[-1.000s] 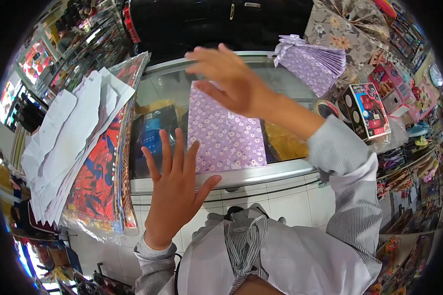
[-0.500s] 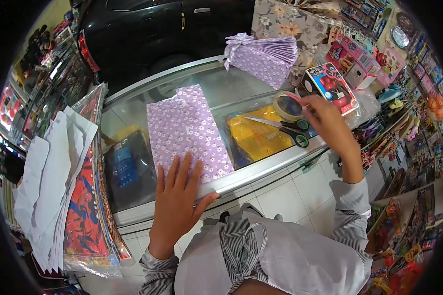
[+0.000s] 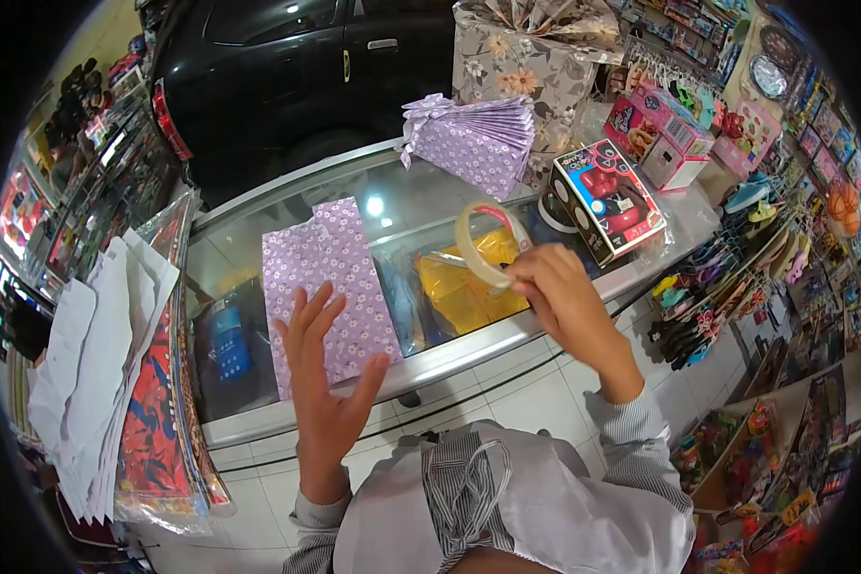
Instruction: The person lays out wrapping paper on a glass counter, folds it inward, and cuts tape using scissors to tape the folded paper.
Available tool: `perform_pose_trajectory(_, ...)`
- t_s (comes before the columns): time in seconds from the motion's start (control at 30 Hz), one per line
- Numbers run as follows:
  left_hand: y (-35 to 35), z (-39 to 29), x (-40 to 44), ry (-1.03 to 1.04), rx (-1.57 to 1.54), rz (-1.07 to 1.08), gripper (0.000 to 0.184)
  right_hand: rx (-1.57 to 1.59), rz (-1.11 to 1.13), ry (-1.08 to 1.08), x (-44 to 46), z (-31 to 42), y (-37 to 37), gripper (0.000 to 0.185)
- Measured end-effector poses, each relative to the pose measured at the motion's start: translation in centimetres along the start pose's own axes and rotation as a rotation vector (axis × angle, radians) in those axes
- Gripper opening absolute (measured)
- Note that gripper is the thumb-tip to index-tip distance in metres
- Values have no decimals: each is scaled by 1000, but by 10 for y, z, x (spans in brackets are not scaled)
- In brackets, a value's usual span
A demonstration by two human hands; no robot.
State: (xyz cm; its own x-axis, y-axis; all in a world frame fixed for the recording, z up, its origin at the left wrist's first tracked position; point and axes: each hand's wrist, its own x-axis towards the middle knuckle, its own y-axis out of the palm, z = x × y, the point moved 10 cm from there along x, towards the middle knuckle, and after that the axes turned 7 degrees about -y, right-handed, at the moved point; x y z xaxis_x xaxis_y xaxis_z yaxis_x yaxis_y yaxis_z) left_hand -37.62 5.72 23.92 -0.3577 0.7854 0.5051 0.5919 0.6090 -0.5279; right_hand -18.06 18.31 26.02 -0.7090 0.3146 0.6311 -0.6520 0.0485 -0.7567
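My right hand [image 3: 572, 304] pinches the edge of a roll of clear tape [image 3: 467, 237], held up over the glass counter. Beneath the roll lies a pair of scissors [image 3: 443, 257], one blade showing and its handles hidden. My left hand [image 3: 323, 378] has its fingers spread over the lower part of a purple flowered paper piece [image 3: 301, 258]. I cannot tell whether its fingertips touch the paper. Farther back on the counter sits a pleated pouch of matching purple paper [image 3: 469, 148].
White paper sheets [image 3: 91, 373] are stacked at the left over plastic-wrapped printed sheets [image 3: 167, 383]. A toy box [image 3: 607, 196] and a large floral-wrapped package [image 3: 521, 77] stand at the back right. The counter's metal edge [image 3: 450, 364] runs before me. Beyond is a black car [image 3: 277, 86].
My right hand has taken hold of the tape roll and lifted it, moving left. My left hand has risen from its flat rest on the purple paper. The view has shifted.
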Motion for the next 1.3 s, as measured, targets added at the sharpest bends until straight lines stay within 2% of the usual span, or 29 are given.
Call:
perform_pose_trajectory(0.1,19,-14,9,9,-129,-2,55,-2,-124,-118,-6,31,-17,25)
perform_pose_trajectory(0.2,38,-23,14,2,-294,54,51,-11,-152,-154,-14,43,-19,26)
perform_pose_trajectory(0.3,53,-32,15,-14,-414,135,50,-34,-117,-167,-20,46,-15,28)
perform_pose_trajectory(0.5,59,-38,14,-56,-530,134,46,-39,-93,-161,-28,40,-13,34)
perform_pose_trajectory(0.77,55,-46,21,-29,-310,48,26,-33,-93,-151,-35,36,-17,34)
perform_pose_trajectory(1.1,65,-33,33,-22,-349,19,4,28,-95,-151,-37,36,-14,28)
perform_pose_trajectory(1.2,66,-27,32,-48,-397,35,2,6,-68,-60,-31,25,-7,25)
perform_pose_trajectory(1.3,62,-37,29,-11,-300,62,5,-16,-74,2,-22,17,-1,23)
